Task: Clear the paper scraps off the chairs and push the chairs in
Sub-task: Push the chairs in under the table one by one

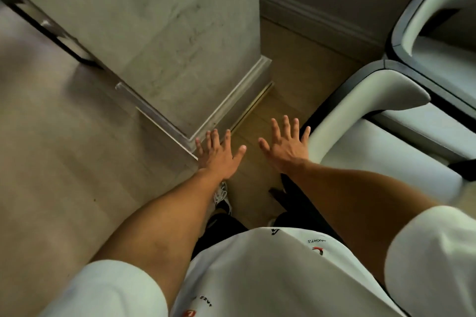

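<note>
- Chairs stand on the person's right: the near chair [381, 141], white-cushioned with a dark shell, and a second chair [438, 20] just behind it, shells touching or nearly so.
- Right hand [284, 144] hangs palm down, fingers spread apart and holding nothing, just beside the near chair's rounded arm; I cannot tell whether the little finger touches it.
- Left hand [219, 156] is likewise splayed and empty, over the corner of the pale pillar [159, 33] and its skirting.
- Near chair's seat runs long from lower right toward the upper left, its arm end pointing at the hands.
- Wooden floor [51, 162] shows below; a white T-shirt [270, 278] fills the bottom.
</note>
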